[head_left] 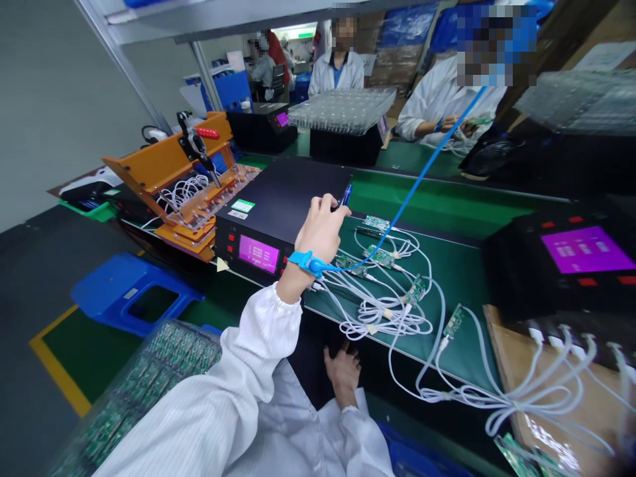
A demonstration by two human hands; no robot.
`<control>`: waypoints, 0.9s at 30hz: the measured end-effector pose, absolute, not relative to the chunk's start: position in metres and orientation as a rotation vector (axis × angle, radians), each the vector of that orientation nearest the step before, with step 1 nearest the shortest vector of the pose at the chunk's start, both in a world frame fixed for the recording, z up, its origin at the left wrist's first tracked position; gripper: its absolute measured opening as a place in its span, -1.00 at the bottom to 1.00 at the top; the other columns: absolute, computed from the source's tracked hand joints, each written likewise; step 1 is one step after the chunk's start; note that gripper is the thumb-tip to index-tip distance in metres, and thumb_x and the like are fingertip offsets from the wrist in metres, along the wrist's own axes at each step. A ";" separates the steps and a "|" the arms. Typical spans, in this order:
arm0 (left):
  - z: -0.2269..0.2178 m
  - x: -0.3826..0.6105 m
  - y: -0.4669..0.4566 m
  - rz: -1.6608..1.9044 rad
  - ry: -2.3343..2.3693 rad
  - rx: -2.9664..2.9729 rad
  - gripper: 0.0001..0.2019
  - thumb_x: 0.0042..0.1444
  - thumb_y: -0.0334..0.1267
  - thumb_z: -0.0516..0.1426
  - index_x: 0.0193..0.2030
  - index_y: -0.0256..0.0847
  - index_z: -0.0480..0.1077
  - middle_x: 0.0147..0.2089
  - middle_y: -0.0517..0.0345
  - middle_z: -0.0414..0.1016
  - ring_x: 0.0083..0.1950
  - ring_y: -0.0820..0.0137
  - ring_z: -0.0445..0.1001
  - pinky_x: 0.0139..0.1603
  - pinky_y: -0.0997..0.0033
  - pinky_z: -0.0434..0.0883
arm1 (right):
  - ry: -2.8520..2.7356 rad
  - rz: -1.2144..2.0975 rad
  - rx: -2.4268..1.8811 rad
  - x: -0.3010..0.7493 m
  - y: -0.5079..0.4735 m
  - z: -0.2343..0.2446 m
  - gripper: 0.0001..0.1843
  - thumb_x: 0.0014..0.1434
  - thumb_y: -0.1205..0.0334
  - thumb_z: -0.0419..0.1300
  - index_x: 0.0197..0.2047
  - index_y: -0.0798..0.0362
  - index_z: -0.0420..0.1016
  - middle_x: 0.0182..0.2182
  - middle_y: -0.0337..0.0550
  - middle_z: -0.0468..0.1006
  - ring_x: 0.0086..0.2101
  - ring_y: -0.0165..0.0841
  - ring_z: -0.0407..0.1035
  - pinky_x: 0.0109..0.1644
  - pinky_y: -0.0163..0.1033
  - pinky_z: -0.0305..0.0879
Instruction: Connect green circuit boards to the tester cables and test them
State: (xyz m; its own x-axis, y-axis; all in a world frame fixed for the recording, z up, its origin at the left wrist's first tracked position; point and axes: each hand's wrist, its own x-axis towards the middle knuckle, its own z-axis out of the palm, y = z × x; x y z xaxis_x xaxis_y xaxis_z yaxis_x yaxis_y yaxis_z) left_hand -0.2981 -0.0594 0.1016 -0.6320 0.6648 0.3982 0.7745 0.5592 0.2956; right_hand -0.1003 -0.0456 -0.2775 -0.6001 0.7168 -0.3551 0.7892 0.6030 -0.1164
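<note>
Orange plate-built fixture (171,156) with a red-handled clamp stands at the left end of the green desk (454,248). Right of it sits a flat black box (293,189) with a magenta screen. Across that box's right edge reaches the left hand (319,227), wearing a blue wrist strap (308,262), its grip closed around a slim blue pen (346,194). The pen's long axis slants, its visible end pointing up and slightly right, away from the wearer; fingers hide the rest. Lower, the right hand (342,368) is loose, fingers spread. Further right lie green circuit boards (380,256) on coiled white cables (392,320).
</note>
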 end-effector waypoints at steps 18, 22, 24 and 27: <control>0.102 -0.300 -0.059 -0.631 -2.575 -1.199 -0.53 0.25 -0.63 0.01 0.18 -0.20 0.50 0.19 -0.09 0.33 0.28 0.13 0.27 0.35 0.11 0.44 | 2.506 -0.419 1.309 -0.095 -0.040 -0.271 -0.13 0.42 -0.14 0.06 0.53 0.35 0.09 0.28 0.49 0.37 0.18 0.11 0.42 0.19 0.01 0.30; 0.102 -0.300 -0.059 -0.625 -2.581 -1.200 -0.53 0.24 -0.64 0.01 0.17 -0.20 0.49 0.19 -0.08 0.32 0.28 0.13 0.27 0.35 0.11 0.44 | 2.514 -0.433 1.310 -0.093 -0.039 -0.271 -0.13 0.42 -0.14 0.05 0.53 0.34 0.09 0.27 0.50 0.37 0.16 0.12 0.42 0.18 0.03 0.31; 0.102 -0.300 -0.059 -0.611 -2.583 -1.196 -0.53 0.23 -0.65 0.01 0.16 -0.20 0.49 0.19 -0.08 0.31 0.29 0.13 0.27 0.34 0.09 0.45 | 2.520 -0.432 1.314 -0.094 -0.040 -0.271 -0.13 0.42 -0.14 0.06 0.53 0.35 0.10 0.28 0.51 0.37 0.16 0.12 0.42 0.18 0.03 0.31; 0.102 -0.299 -0.059 -0.599 -2.584 -1.196 -0.53 0.22 -0.66 0.01 0.16 -0.21 0.48 0.19 -0.08 0.31 0.29 0.13 0.27 0.35 0.10 0.45 | 2.527 -0.436 1.312 -0.094 -0.041 -0.272 -0.13 0.42 -0.13 0.07 0.53 0.36 0.09 0.28 0.51 0.37 0.16 0.10 0.42 0.17 0.02 0.31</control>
